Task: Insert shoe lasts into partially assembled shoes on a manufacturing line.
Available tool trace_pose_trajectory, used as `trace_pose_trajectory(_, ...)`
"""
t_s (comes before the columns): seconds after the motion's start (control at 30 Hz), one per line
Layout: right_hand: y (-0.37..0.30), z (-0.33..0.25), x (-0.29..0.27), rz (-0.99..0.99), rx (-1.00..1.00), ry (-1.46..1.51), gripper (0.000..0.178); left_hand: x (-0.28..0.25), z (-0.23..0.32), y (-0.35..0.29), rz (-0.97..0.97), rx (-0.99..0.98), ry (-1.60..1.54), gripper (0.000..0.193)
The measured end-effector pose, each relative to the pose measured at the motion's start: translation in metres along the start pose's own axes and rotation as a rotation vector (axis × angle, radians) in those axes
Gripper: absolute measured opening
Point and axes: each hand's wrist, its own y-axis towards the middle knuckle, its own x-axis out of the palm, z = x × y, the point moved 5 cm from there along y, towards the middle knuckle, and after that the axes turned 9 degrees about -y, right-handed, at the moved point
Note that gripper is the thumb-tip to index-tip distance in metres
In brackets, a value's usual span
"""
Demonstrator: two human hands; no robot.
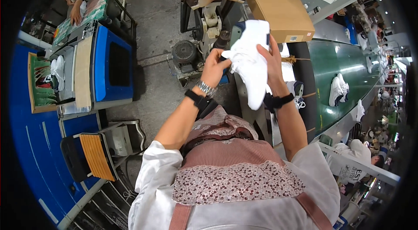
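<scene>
A white sneaker (251, 60) is held up in front of me between both hands, its toe pointing down toward my apron and its heel end, with a dark patch, at the top. My left hand (213, 70) pinches the shoe's left edge near the tongue or collar; a metal watch and a black band circle that wrist. On the other side, my right hand (274, 62) wraps the shoe near the heel, thumb on its white surface. A black band sits on the right wrist too. The fingers behind the shoe are hidden.
A cardboard box (281, 14) stands beyond the shoe. To the right runs a green conveyor belt (322, 73) carrying a pair of sneakers (337, 89). A machine with a motor (184, 52) stands ahead. At left are a blue machine (112, 64), a chair (96, 156) and another person.
</scene>
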Motion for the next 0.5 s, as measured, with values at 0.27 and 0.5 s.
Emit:
trace_pose_trajectory(0.27, 0.044, -0.029, 0.03, 0.234, -0.474, -1.089, 0.097, -0.011, -0.062, 0.057, 0.133, -0.219, -0.352, 0.025)
trace_pose_trajectory(0.5, 0.066, -0.063, 0.093, -0.033, -0.331, -1.598, 0.101, -0.008, -0.095, 0.056, 0.066, -0.278, -0.712, 0.032)
